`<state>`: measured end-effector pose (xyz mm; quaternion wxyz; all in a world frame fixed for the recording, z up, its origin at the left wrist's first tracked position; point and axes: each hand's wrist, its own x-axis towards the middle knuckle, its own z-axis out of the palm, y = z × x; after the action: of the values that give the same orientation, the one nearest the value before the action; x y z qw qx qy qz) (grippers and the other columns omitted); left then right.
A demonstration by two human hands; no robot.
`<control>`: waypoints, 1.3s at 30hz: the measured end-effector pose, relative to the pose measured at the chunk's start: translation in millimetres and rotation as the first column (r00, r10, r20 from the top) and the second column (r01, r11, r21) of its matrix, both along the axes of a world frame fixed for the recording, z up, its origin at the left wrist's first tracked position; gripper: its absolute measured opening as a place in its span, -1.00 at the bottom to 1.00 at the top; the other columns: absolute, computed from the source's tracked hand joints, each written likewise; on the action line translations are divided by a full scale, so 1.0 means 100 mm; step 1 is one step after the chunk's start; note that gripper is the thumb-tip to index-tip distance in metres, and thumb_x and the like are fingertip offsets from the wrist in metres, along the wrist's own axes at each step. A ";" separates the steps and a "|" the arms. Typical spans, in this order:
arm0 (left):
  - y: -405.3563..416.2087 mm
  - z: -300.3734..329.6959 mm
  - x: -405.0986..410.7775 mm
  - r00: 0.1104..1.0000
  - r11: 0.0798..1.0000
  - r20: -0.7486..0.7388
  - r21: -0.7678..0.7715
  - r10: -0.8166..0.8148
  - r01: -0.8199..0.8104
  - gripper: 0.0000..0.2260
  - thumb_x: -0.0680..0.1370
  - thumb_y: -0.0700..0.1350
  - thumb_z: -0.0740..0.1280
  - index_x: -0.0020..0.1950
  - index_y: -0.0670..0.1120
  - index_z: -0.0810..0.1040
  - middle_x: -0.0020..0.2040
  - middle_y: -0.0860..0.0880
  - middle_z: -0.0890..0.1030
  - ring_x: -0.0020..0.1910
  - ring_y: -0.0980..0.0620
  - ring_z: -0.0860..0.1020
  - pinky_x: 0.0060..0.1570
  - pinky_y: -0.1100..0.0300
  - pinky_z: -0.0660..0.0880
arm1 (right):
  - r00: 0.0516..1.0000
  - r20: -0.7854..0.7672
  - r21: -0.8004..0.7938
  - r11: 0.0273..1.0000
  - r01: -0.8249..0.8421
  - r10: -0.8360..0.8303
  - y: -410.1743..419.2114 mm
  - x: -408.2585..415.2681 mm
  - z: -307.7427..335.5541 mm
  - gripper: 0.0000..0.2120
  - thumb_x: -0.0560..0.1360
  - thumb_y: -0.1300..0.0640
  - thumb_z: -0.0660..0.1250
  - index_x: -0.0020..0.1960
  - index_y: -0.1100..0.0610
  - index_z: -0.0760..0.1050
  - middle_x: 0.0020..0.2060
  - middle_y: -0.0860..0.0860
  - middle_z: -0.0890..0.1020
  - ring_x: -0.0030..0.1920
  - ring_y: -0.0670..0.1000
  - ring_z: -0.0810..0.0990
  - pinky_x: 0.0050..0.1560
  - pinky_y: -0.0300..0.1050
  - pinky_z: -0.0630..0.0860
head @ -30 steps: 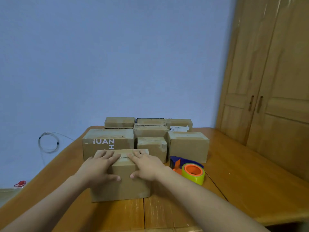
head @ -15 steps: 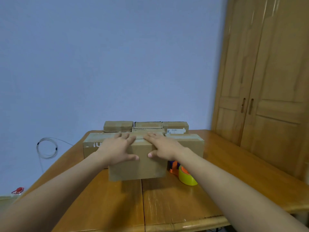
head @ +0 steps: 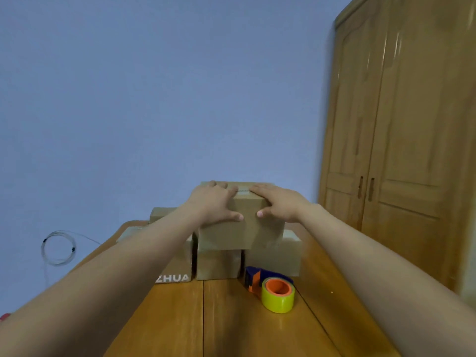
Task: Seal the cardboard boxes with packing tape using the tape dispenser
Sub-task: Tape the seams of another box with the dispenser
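My left hand (head: 213, 202) and my right hand (head: 278, 202) hold a plain cardboard box (head: 242, 233) at arm's length. The fingers lie over its top and the thumbs press its front face. A strip of tape shows along the top seam between the hands. The box sits level above a smaller box (head: 219, 264); I cannot tell whether they touch. The tape dispenser (head: 257, 278), blue and orange with a yellow tape roll (head: 278, 300), lies untouched on the wooden table (head: 231, 328), to the right of and below the held box.
More boxes stand under and behind the held one: one printed "ZHUA" (head: 177, 269) on the left, one on the right (head: 278, 258), one at the back left (head: 159, 213). A wooden wardrobe (head: 412, 150) fills the right side. A coiled cable (head: 58, 247) hangs on the blue wall.
Both hands have lifted the box from the table's front, carried it away from me and raised it over the row of boxes. The dispenser has stayed in place.
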<state>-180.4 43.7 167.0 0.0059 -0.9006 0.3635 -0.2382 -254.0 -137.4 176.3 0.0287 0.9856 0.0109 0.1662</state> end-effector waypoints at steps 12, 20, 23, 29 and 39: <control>-0.78 0.35 0.12 0.998 0.998 0.016 -0.022 -0.063 0.063 -0.31 0.44 0.37 0.27 0.46 0.03 0.28 0.34 -0.03 0.43 0.34 -0.11 0.36 0.18 0.02 0.34 | 0.997 0.040 -0.021 0.998 0.067 -0.066 -0.71 0.00 0.35 -0.36 0.53 -0.02 0.31 0.53 -0.10 0.09 0.51 -0.15 0.16 0.45 -0.04 0.22 0.32 -0.01 0.35; -1.21 0.46 0.53 0.996 0.996 0.005 -0.026 -0.090 0.090 -0.33 0.45 0.35 0.27 0.45 0.03 0.28 0.34 -0.03 0.43 0.34 -0.11 0.34 0.13 0.03 0.33 | 0.994 0.032 -0.024 0.994 0.104 -0.103 -1.08 0.35 0.47 -0.37 0.55 0.01 0.30 0.53 -0.10 0.09 0.51 -0.16 0.14 0.47 -0.06 0.18 0.26 -0.04 0.34; -1.35 0.44 0.75 0.996 0.995 0.004 -0.032 -0.089 0.089 -0.32 0.45 0.35 0.27 0.45 0.03 0.27 0.33 -0.04 0.42 0.34 -0.11 0.33 0.11 0.02 0.34 | 0.993 0.023 -0.040 0.992 0.116 -0.115 -1.21 0.57 0.46 -0.36 0.55 0.00 0.29 0.53 -0.10 0.06 0.52 -0.15 0.12 0.47 -0.05 0.17 0.26 -0.04 0.34; -1.61 0.39 1.23 0.996 0.996 -0.006 -0.030 -0.089 0.089 -0.30 0.46 0.35 0.26 0.48 0.01 0.23 0.36 -0.06 0.40 0.37 -0.13 0.30 0.14 -0.01 0.37 | 0.990 0.002 -0.069 0.988 0.140 -0.141 -1.45 1.04 0.43 -0.35 0.57 -0.01 0.27 0.55 -0.11 0.01 0.54 -0.14 0.06 0.49 -0.05 0.13 0.31 -0.03 0.31; -2.06 0.14 1.94 0.992 0.992 -0.031 -0.002 -0.122 0.122 -0.30 0.47 0.35 0.24 0.49 0.00 0.22 0.38 -0.06 0.39 0.37 -0.12 0.31 0.15 0.01 0.36 | 0.988 -0.041 -0.053 0.988 0.148 -0.150 -1.95 1.77 0.18 -0.32 0.54 0.01 0.31 0.55 -0.04 0.03 0.54 -0.11 0.06 0.51 -0.07 0.09 0.39 -0.04 0.27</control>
<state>14.1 -162.3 181.2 -0.0145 -0.8802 0.4180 -0.2243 -77.3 -332.3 194.5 0.0652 0.9861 -0.0580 0.1412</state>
